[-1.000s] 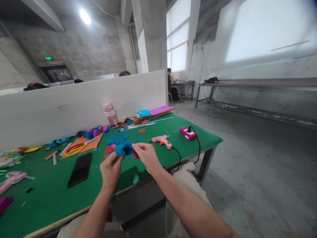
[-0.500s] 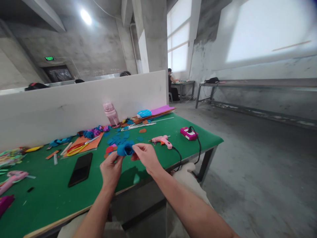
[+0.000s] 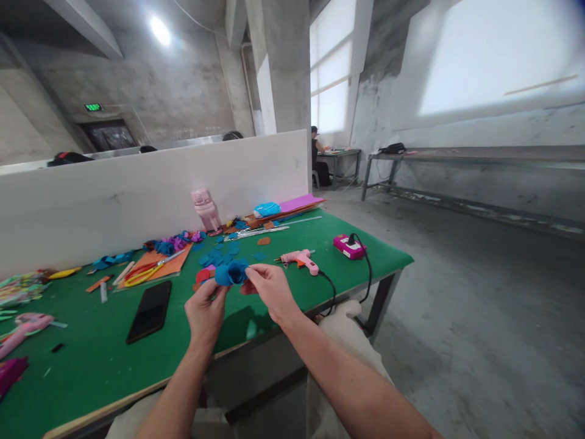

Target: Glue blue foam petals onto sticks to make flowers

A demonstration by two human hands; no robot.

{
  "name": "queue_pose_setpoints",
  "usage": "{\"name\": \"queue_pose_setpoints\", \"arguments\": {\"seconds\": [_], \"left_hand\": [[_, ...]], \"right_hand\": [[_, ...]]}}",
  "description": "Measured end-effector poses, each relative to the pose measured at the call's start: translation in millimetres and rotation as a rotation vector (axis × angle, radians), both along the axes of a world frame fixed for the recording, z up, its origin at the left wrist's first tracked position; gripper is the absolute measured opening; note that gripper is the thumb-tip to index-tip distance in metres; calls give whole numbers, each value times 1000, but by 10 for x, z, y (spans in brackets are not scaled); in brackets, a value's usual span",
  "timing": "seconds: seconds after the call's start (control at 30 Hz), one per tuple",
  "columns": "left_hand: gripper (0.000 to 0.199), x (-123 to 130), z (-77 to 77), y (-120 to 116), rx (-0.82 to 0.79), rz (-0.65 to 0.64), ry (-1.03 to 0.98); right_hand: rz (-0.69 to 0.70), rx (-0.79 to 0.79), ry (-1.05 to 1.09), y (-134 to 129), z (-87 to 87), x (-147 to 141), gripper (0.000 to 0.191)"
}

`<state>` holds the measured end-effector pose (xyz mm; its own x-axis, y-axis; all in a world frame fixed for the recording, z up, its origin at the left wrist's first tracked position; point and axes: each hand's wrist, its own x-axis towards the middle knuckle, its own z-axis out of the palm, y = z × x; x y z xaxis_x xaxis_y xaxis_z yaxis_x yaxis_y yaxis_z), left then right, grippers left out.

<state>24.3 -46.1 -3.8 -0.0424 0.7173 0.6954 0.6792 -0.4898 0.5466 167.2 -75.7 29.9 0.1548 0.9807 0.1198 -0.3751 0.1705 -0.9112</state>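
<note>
A blue craft flower [image 3: 231,273] with curled petals is held up over the green table [image 3: 297,299] near its front edge. My left hand [image 3: 206,306] pinches its left side from below, fingers closed. On the other side, my right hand [image 3: 270,290] has thumb and forefinger closed on the flower's right edge. Behind it lie loose blue petals [image 3: 219,255] and a red piece [image 3: 202,276]. To the right of my hands rests a pink glue gun [image 3: 300,260], its cord running off the table edge.
A black phone [image 3: 149,311] lies to the left, with yellow-handled pliers [image 3: 141,275] beyond it. At the right is a magenta power socket [image 3: 349,247]. A pink bottle [image 3: 206,212] stands against the white partition [image 3: 150,189]. Another person [image 3: 320,157] sits far back.
Both hands keep their hold on the blue flower, which has turned very slightly. The view has shifted a little; everything on the table stays in place.
</note>
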Motion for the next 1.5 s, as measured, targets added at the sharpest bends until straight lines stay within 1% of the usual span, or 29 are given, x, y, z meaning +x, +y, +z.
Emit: {"name": "queue_pose_setpoints", "arguments": {"seconds": [0.37,0.53,0.7,0.87,0.97,1.07,1.23,1.37,1.5], "left_hand": [[22,-2,-8,8,-39,20,-22],[23,8,22,-3,-52,21,-40],[21,21,48,-12,-116,-8,-97],[19,32,48,1,-146,-47,-161],[19,35,44,0,-129,-18,-132],[20,40,46,-12,-121,13,-90],[18,56,57,-28,-132,17,-68],[18,63,67,-33,-128,-4,-82],[18,71,83,-44,-125,9,-82]], "right_hand": [[13,-28,25,-27,44,-19,27],[36,-4,33,-21,19,-14,26],[33,15,8,1,-27,-8,26],[16,28,-54,10,-43,-11,30],[6,29,-83,14,-48,-16,30],[-38,80,-172,28,-71,-15,26],[-109,106,-300,52,-113,-3,27],[-113,119,-358,53,-118,3,26],[-90,123,-391,52,-118,7,27]]}}
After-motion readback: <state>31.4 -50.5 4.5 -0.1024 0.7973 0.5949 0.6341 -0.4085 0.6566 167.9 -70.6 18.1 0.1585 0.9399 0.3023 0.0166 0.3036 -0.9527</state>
